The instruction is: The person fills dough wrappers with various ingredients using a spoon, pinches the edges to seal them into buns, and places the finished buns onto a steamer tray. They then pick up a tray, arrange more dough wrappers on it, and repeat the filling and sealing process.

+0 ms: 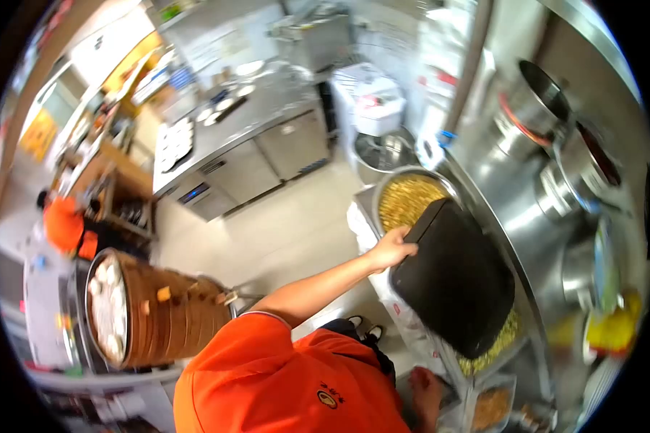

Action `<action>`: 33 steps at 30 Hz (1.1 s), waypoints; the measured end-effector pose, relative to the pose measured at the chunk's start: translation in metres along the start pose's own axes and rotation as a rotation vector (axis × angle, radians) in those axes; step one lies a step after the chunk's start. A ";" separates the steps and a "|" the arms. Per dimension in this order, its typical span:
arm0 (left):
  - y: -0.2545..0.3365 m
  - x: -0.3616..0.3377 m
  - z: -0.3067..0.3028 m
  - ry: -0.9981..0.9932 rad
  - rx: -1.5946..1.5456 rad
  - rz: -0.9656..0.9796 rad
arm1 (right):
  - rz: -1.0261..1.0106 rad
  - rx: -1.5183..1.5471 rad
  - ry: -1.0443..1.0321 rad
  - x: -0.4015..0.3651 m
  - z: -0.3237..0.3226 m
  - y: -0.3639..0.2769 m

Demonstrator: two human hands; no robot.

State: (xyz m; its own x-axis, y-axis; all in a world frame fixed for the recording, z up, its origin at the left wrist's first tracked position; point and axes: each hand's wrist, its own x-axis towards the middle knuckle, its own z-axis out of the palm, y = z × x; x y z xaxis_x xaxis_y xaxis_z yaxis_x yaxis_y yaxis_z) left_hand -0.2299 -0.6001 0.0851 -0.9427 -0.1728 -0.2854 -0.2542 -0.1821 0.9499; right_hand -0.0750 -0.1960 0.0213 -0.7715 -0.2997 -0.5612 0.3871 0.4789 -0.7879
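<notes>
My left hand grips the near-left edge of a black rectangular tray with rounded corners. The tray hangs tilted over the counter. It covers part of a round metal basin of yellow-brown chopped food and part of a container of green chopped filling. Low beside my body is my right hand, close to the counter edge; its fingers are blurred and partly hidden. Near it sits a clear tub of brownish food.
Tall stacked bamboo steamers with white buns on top stand at left. A person in orange is behind them. Metal pots line the right shelf. Across the floor stands a steel counter. A lidded white bin is beyond the basin.
</notes>
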 end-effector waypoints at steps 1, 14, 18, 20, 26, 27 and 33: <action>-0.016 -0.020 -0.027 0.034 -0.175 0.032 | -0.041 -0.038 -0.052 0.009 0.002 0.007; -0.033 -0.264 -0.293 1.072 -0.688 0.263 | -0.239 -0.536 -0.525 0.151 0.174 -0.183; -0.036 -0.219 -0.381 1.402 -0.620 0.385 | -0.154 -0.190 -0.683 0.218 0.315 -0.266; -0.037 -0.200 -0.416 1.529 -0.618 0.426 | -0.105 -0.115 -0.845 0.236 0.389 -0.320; -0.031 -0.202 -0.503 1.709 -0.695 0.453 | 0.174 -0.035 -1.073 0.272 0.585 -0.429; -0.034 -0.202 -0.514 1.727 -0.692 0.451 | 0.253 0.045 -1.124 0.276 0.612 -0.440; -0.013 -0.172 -0.587 1.651 -0.733 0.440 | 0.329 0.318 -1.153 0.318 0.758 -0.485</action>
State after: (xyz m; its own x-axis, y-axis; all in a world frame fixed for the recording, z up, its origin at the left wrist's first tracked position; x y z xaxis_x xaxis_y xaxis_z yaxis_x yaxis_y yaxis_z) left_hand 0.0629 -1.1360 0.0471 0.3464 -0.8848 -0.3116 0.4761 -0.1204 0.8711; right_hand -0.1252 -1.1489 0.0324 0.2176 -0.8309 -0.5120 0.7076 0.4957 -0.5036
